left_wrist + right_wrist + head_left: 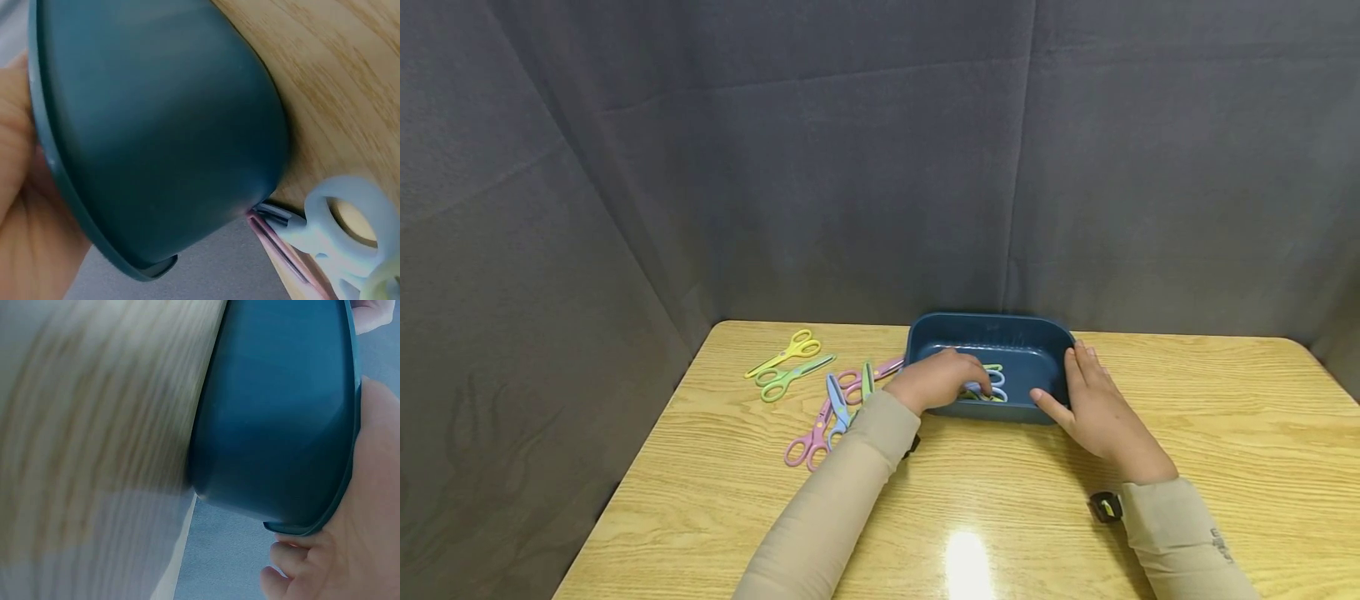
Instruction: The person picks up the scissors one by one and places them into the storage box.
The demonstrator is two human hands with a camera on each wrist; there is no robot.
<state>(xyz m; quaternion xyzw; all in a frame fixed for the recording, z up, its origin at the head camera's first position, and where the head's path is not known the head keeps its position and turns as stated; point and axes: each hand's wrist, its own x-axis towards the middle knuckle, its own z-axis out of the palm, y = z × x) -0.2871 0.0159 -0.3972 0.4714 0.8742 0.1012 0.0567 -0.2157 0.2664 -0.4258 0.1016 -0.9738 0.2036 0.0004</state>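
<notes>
Two hands at blue tub point(925, 337), left hand point(936, 381) apparently pinching scissors point(992, 385), right hand point(1101, 412) flat, open grip.

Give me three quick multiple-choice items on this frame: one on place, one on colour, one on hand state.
1. Where is the left hand?
A. Flat on the table
B. Reaching into the blue tub
C. On the yellow scissors

2. What colour is the tub?
A. Dark blue
B. Red
C. White

3. What is the right hand doing?
A. Lifting scissors
B. Closed in a fist off the table
C. Resting against the tub's right side, fingers straight

Answers:
1 B: in the head view its fingers are inside the tub, on the scissors in the tub.
2 A: all three views show dark blue walls.
3 C: its palm lies along the tub's right wall, holding nothing.
</notes>
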